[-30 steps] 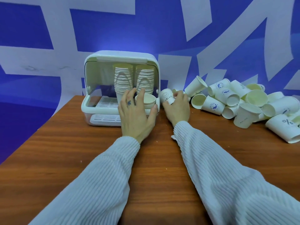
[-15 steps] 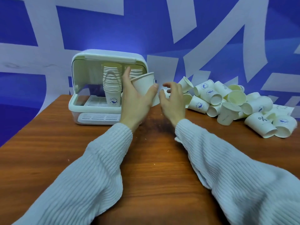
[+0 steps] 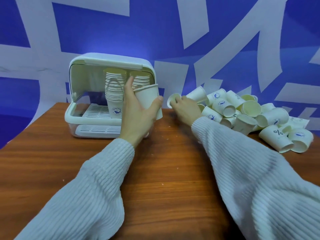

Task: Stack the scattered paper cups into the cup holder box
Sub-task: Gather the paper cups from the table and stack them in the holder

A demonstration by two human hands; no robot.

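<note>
The white cup holder box stands open at the back left of the wooden table, with two tall stacks of paper cups inside it. My left hand grips a white paper cup just in front of the box's right side, mouth up and tilted. My right hand reaches into the left edge of the pile of scattered cups and pinches a small cup lying on its side.
The wooden table stretches toward me between my two white-sleeved arms. A blue and white wall rises right behind the box and the pile. A loose paper sheet lies under the far right cups.
My left hand lifted a cup from in front of the box and holds it higher. My right hand moved right toward the pile and took hold of another cup.
</note>
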